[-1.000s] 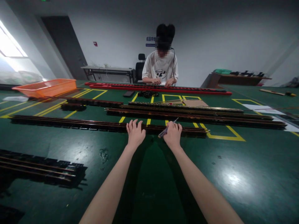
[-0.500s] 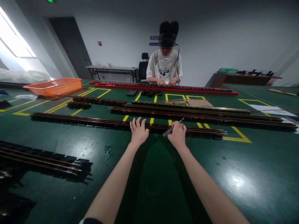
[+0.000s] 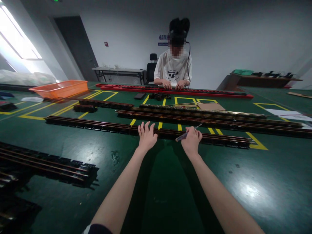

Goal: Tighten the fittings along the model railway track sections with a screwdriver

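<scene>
A long dark rail strip with thin metal rods (image 3: pixel 112 126) lies across the green table in front of me. My left hand (image 3: pixel 147 136) rests at its near edge, fingers spread over the strip, holding nothing. To the right, my right hand (image 3: pixel 191 140) is closed around a slim screwdriver-like tool (image 3: pixel 182 136), whose thin metal tip points up and to the right above the strip. Whether the right fingertips touch the strip cannot be made out. Further strips of the same kind (image 3: pixel 219 121) lie just behind it.
An orange basket (image 3: pixel 60 89) stands at the back left. More dark strips (image 3: pixel 46 164) lie at the near left. Across the table (image 3: pixel 165 201), a person (image 3: pixel 172 70) has both hands at a long red tray (image 3: pixel 214 94). Papers (image 3: pixel 287 114) lie at the right.
The long strip has shifted to the right. My right hand has moved slightly right with the tool, a little further from my left hand. The view has shifted slightly.
</scene>
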`<state>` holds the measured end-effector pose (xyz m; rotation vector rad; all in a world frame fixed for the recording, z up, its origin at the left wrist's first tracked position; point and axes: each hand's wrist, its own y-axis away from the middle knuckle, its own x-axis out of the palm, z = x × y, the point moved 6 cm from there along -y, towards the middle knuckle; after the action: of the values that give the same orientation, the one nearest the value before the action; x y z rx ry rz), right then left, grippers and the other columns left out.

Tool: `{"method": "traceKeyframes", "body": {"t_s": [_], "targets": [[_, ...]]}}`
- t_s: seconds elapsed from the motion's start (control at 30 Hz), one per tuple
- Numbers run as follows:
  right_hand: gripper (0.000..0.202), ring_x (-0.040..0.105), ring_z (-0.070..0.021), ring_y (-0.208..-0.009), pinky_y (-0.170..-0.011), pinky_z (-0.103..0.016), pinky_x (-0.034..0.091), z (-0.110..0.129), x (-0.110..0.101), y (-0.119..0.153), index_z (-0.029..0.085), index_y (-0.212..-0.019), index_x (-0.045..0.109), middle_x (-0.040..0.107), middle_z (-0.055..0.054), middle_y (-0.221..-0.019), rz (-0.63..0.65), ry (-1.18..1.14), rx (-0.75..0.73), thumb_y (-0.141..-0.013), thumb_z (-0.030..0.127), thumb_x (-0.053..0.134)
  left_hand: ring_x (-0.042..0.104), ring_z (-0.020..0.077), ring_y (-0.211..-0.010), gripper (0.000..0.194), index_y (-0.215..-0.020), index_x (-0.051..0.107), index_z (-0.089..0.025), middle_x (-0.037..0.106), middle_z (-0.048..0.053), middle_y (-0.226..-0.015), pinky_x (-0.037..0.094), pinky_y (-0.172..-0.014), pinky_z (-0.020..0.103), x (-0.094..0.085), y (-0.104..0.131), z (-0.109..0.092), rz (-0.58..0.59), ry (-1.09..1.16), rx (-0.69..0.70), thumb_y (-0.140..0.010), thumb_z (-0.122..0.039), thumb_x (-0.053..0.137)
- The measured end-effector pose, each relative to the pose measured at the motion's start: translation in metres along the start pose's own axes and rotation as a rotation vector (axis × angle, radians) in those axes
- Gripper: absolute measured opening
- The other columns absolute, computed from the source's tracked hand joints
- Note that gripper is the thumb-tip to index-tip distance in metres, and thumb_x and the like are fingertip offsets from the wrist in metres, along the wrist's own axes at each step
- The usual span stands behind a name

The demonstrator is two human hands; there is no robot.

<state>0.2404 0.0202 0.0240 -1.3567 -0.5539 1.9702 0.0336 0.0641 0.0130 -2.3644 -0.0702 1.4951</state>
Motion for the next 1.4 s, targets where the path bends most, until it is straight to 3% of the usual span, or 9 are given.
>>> {"method": "traceKeyframes", "body": {"t_s": [0.13, 0.23, 0.37, 0.53, 0.77, 0.93, 1.2, 1.4], "targets": [[0.030, 0.055, -0.0272, -0.096, -0.099, -0.044, 0.028, 0.008, 0.010, 0.002, 0.021, -0.088, 0.037, 0.062, -0.009, -0.093, 0.126, -0.052, -0.178, -0.062, 0.011, 0.050, 0.013, 0.0346, -0.147, 0.053, -0.137, 0.046, -0.018, 0.033, 0.013, -0.151, 0.006, -0.120, 0.058, 0.000, 0.000, 0.000, 0.008, 0.003, 0.003, -0.084, -0.024, 0.043], [0.032, 0.055, -0.0286, -0.099, -0.100, -0.047, 0.026, 0.006, 0.017, 0.003, 0.021, -0.089, 0.037, 0.062, -0.010, -0.092, 0.174, -0.006, -0.163, -0.062, 0.011, 0.052, 0.012, 0.0346, -0.148, 0.052, -0.137, 0.046, -0.017, 0.031, 0.013, -0.152, 0.004, -0.120, 0.058, 0.000, 0.000, 0.000, 0.020, 0.009, 0.008, -0.086, -0.026, 0.042], [0.026, 0.052, -0.0290, -0.108, -0.103, -0.049, 0.021, 0.006, 0.019, 0.004, 0.020, -0.090, 0.039, 0.062, -0.013, -0.098, 0.104, 0.086, -0.154, -0.069, 0.007, 0.047, 0.010, 0.0349, -0.148, 0.055, -0.140, 0.042, -0.015, 0.030, 0.014, -0.152, 0.002, -0.121, 0.056, 0.000, 0.000, 0.000, 0.028, 0.020, 0.009, -0.086, -0.026, 0.040], [0.021, 0.051, -0.0309, -0.106, -0.102, -0.051, 0.022, -0.007, 0.016, 0.003, 0.020, -0.088, 0.040, 0.063, -0.014, -0.091, 0.057, 0.141, -0.039, -0.072, 0.006, 0.045, 0.006, 0.0365, -0.148, 0.056, -0.140, 0.043, -0.017, 0.030, 0.013, -0.153, 0.006, -0.119, 0.060, 0.000, 0.000, 0.002, -0.008, 0.020, 0.003, -0.085, -0.025, 0.044], [0.025, 0.056, -0.0270, -0.093, -0.096, -0.043, 0.030, 0.003, 0.016, 0.003, 0.021, -0.086, 0.039, 0.062, -0.010, -0.090, 0.182, -0.047, -0.163, -0.066, 0.011, 0.051, 0.010, 0.0365, -0.148, 0.054, -0.137, 0.047, -0.017, 0.033, 0.013, -0.150, 0.005, -0.120, 0.058, 0.001, 0.000, 0.002, -0.013, -0.002, 0.003, -0.084, -0.025, 0.044], [0.024, 0.055, -0.0287, -0.097, -0.099, -0.046, 0.026, 0.007, 0.018, 0.003, 0.020, -0.088, 0.039, 0.062, -0.010, -0.089, 0.200, 0.013, -0.110, -0.068, 0.012, 0.050, 0.010, 0.0352, -0.148, 0.054, -0.137, 0.046, -0.018, 0.033, 0.012, -0.150, 0.003, -0.120, 0.058, 0.000, 0.001, 0.000, 0.012, 0.010, -0.006, -0.084, -0.025, 0.043], [0.020, 0.054, -0.0300, -0.106, -0.106, -0.051, 0.021, -0.004, 0.004, 0.002, 0.021, -0.083, 0.038, 0.064, -0.012, -0.089, 0.026, 0.080, 0.117, -0.071, 0.005, 0.041, 0.008, 0.0341, -0.148, 0.054, -0.140, 0.043, -0.019, 0.030, 0.011, -0.152, 0.003, -0.120, 0.058, 0.001, 0.000, 0.003, 0.022, 0.015, 0.001, -0.086, -0.027, 0.040], [0.029, 0.055, -0.0281, -0.103, -0.106, -0.048, 0.024, 0.010, 0.003, 0.003, 0.021, -0.088, 0.039, 0.063, -0.012, -0.095, 0.086, -0.038, -0.107, -0.063, 0.010, 0.048, 0.010, 0.0340, -0.148, 0.052, -0.138, 0.046, -0.019, 0.032, 0.011, -0.152, 0.005, -0.120, 0.057, -0.001, 0.001, 0.002, 0.020, 0.018, 0.012, -0.087, -0.026, 0.040]]}}
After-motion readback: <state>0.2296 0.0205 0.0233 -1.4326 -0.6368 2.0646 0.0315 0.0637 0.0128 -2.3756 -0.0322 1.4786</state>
